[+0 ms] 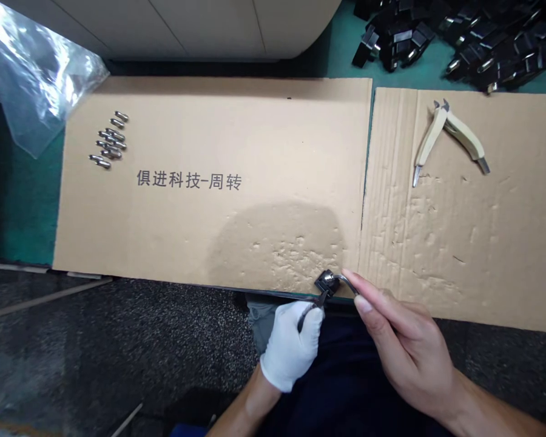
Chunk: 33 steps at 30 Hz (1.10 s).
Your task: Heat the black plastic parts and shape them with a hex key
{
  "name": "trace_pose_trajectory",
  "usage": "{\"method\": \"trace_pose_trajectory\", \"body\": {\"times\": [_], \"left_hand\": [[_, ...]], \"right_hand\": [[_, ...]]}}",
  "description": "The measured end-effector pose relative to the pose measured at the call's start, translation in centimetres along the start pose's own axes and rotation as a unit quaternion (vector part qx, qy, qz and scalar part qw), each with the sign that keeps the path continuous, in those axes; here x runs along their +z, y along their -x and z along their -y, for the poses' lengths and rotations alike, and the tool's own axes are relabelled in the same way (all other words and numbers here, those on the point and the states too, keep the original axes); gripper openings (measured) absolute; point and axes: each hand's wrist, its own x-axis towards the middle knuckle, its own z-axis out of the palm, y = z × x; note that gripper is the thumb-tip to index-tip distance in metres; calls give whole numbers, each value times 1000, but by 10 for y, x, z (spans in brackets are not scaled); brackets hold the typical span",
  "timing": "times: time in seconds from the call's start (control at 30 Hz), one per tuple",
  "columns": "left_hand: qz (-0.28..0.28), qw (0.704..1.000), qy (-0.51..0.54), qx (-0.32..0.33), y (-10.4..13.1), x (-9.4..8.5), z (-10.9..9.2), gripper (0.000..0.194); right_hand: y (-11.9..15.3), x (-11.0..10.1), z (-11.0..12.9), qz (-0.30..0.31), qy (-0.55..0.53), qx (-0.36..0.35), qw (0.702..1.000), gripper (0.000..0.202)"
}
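At the front edge of the cardboard sheet (200, 243) is a small black part (326, 283) with a shiny metal piece on it. My left hand (294, 343), in a white glove, is closed around a dark tool whose tip touches the black part from below. My right hand (407, 346) is bare and pinches a bent metal rod (347, 282); the rod's far end meets the metal piece on the black part. How the rod and that piece join is too small to tell.
Several small metal cylinders (111, 144) lie at the left, beside a clear plastic bag (40, 79). Cutters (446, 118) with pale handles lie open on the right cardboard (519, 243). Black parts (505, 48) are heaped at the back right. A grey casing (209, 30) stands behind.
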Motion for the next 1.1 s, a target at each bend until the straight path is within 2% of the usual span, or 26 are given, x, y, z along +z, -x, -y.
{"method": "trace_pose_trajectory", "body": {"times": [0.23, 0.43, 0.63, 0.9, 1.1], "left_hand": [[-4, 1000, 17, 7, 1, 4, 5, 53], [-15, 999, 51, 4, 2, 12, 0, 52], [-27, 997, 66, 6, 2, 16, -2, 50], [-22, 999, 43, -2, 2, 14, -1, 49], [-19, 1000, 7, 15, 1, 5, -5, 45]], "right_hand": [[8, 16, -4, -57, 6, -35, 998, 56], [15, 39, -12, -120, 19, -70, 990, 62], [23, 53, -18, -142, 8, -29, 989, 62], [29, 51, -24, -156, 8, -1, 988, 53], [22, 27, -5, -93, -4, 48, 994, 47]]}}
